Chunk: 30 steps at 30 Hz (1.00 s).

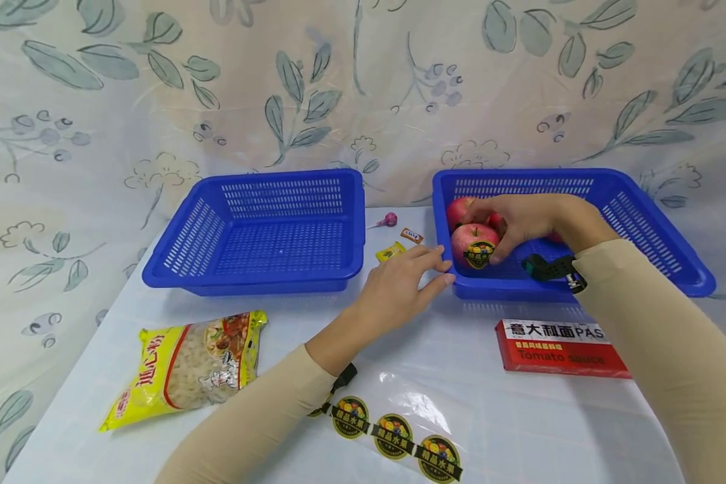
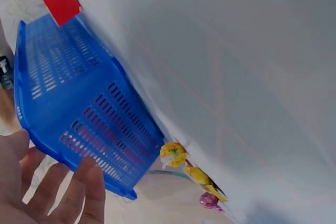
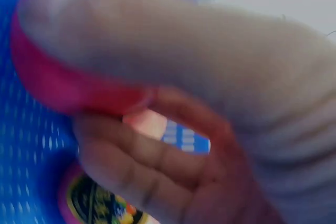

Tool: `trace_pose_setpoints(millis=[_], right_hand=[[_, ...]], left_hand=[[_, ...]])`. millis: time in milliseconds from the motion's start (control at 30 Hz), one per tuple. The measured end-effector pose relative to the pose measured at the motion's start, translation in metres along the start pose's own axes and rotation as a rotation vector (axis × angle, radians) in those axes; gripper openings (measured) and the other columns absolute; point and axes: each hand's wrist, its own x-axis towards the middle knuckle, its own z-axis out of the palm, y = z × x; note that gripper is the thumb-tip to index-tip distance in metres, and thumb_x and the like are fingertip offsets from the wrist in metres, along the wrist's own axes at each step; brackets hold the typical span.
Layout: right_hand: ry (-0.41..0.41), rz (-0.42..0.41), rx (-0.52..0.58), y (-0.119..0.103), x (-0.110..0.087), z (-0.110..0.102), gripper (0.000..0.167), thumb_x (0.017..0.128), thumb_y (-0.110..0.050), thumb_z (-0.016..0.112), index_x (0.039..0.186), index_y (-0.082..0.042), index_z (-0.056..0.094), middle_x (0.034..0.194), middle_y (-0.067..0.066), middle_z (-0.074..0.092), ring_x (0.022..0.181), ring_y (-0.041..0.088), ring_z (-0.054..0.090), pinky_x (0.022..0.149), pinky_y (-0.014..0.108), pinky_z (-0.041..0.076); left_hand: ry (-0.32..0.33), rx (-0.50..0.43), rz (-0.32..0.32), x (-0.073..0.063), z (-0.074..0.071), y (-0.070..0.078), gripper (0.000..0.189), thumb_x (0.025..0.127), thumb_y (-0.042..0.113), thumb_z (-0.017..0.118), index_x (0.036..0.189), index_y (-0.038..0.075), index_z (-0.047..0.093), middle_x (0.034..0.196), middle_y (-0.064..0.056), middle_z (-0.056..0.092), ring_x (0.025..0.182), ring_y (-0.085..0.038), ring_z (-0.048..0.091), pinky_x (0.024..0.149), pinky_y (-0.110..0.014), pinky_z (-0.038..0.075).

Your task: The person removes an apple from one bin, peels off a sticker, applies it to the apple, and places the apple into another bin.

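Note:
My right hand [image 1: 523,218] reaches into the right blue basket [image 1: 520,286] and grips an apple [image 1: 467,236] that bears a black and gold sticker. The right wrist view has the thumb across the top of this apple [image 3: 58,87], with fingers curled beneath. Another stickered apple [image 3: 71,195] lies below the fingers, and one more apple [image 1: 458,210] sits behind, partly hidden by the hand. My left hand [image 1: 396,286] is at the basket's near left corner, its fingers extended and loosely spread. In the left wrist view those fingertips lie right at the rim [image 2: 47,153].
A second blue basket [image 1: 266,275] stands to the left. Between the baskets lie a lollipop [image 1: 390,219] and small wrapped sweets [image 1: 390,251]. Nearer are a yellow noodle bag [image 1: 187,366], a red tomato sauce pasta box [image 1: 562,356] and a strip of round fruit stickers [image 1: 393,435].

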Motion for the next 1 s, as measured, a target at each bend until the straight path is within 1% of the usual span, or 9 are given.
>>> trace_pose_setpoints(millis=[100, 200, 367, 567, 667, 733, 767, 867, 1000], right_hand=[[-0.03, 0.031, -0.046, -0.004, 0.002, 0.003, 0.083, 0.072, -0.022, 0.095, 0.14, -0.01, 0.049, 0.136, 0.013, 0.058, 0.125, 0.033, 0.053, 0.107, 0.059, 0.046], [-0.047, 0.057, -0.107, -0.009, 0.003, 0.005, 0.082, 0.071, -0.027, 0.096, 0.136, -0.011, 0.049, 0.134, 0.013, 0.061, 0.123, 0.031, 0.056, 0.107, 0.059, 0.047], [-0.081, 0.107, -0.149, -0.015, 0.003, 0.008, 0.082, 0.07, -0.027, 0.097, 0.135, -0.011, 0.049, 0.132, 0.014, 0.06, 0.121, 0.033, 0.055, 0.105, 0.061, 0.048], [-0.125, 0.181, -0.202, -0.021, 0.0, 0.009, 0.086, 0.07, -0.037, 0.096, 0.138, -0.013, 0.048, 0.13, 0.013, 0.058, 0.116, 0.032, 0.056, 0.1, 0.058, 0.051], [-0.138, 0.218, -0.21, -0.022, -0.001, 0.009, 0.089, 0.07, -0.043, 0.094, 0.14, -0.014, 0.048, 0.129, 0.014, 0.057, 0.113, 0.031, 0.057, 0.097, 0.056, 0.053], [-0.145, 0.233, -0.192, -0.023, -0.002, 0.009, 0.09, 0.071, -0.043, 0.094, 0.142, -0.013, 0.047, 0.13, 0.015, 0.057, 0.112, 0.031, 0.057, 0.096, 0.053, 0.055], [-0.151, 0.234, -0.178, -0.023, -0.002, 0.009, 0.09, 0.072, -0.042, 0.094, 0.143, -0.013, 0.047, 0.131, 0.016, 0.056, 0.112, 0.031, 0.058, 0.095, 0.052, 0.056], [-0.146, 0.216, -0.184, -0.026, -0.005, 0.006, 0.089, 0.075, -0.043, 0.091, 0.145, -0.01, 0.047, 0.136, 0.017, 0.057, 0.118, 0.033, 0.057, 0.098, 0.056, 0.053], [-0.075, 0.192, -0.242, -0.031, -0.013, 0.003, 0.084, 0.08, -0.048, 0.086, 0.145, -0.007, 0.049, 0.136, 0.017, 0.061, 0.124, 0.037, 0.056, 0.103, 0.065, 0.046]], left_hand=[[0.01, 0.001, 0.003, 0.0, 0.001, 0.001, 0.033, 0.106, 0.044, 0.054, 0.127, 0.023, 0.068, 0.143, 0.003, 0.062, 0.13, -0.018, 0.061, 0.09, -0.036, 0.059], [0.017, 0.0, 0.002, 0.0, 0.001, 0.002, 0.031, 0.106, 0.044, 0.055, 0.124, 0.024, 0.07, 0.145, 0.002, 0.061, 0.13, -0.018, 0.061, 0.088, -0.036, 0.059], [0.012, -0.009, -0.001, -0.001, 0.004, 0.003, 0.032, 0.106, 0.044, 0.054, 0.123, 0.023, 0.07, 0.146, 0.002, 0.061, 0.131, -0.018, 0.06, 0.088, -0.034, 0.059], [-0.004, -0.022, -0.004, 0.0, 0.006, 0.006, 0.032, 0.106, 0.044, 0.055, 0.123, 0.022, 0.069, 0.145, 0.002, 0.061, 0.129, -0.018, 0.062, 0.086, -0.033, 0.06], [-0.009, -0.023, -0.005, 0.0, 0.007, 0.007, 0.031, 0.106, 0.044, 0.054, 0.123, 0.022, 0.069, 0.145, 0.002, 0.061, 0.128, -0.019, 0.062, 0.085, -0.033, 0.06], [-0.015, -0.019, -0.007, 0.0, 0.007, 0.007, 0.032, 0.106, 0.044, 0.054, 0.125, 0.022, 0.068, 0.145, 0.002, 0.06, 0.128, -0.019, 0.062, 0.086, -0.034, 0.059], [-0.021, -0.019, -0.009, 0.0, 0.007, 0.006, 0.032, 0.106, 0.043, 0.054, 0.126, 0.023, 0.068, 0.145, 0.003, 0.06, 0.128, -0.019, 0.062, 0.087, -0.034, 0.059], [-0.06, -0.019, -0.019, -0.002, 0.003, 0.006, 0.034, 0.105, 0.043, 0.056, 0.132, 0.024, 0.066, 0.15, 0.004, 0.056, 0.132, -0.018, 0.059, 0.09, -0.037, 0.059], [-0.144, -0.007, -0.018, -0.005, -0.009, 0.002, 0.04, 0.104, 0.042, 0.058, 0.141, 0.027, 0.061, 0.159, 0.007, 0.046, 0.142, -0.017, 0.049, 0.101, -0.042, 0.054]])
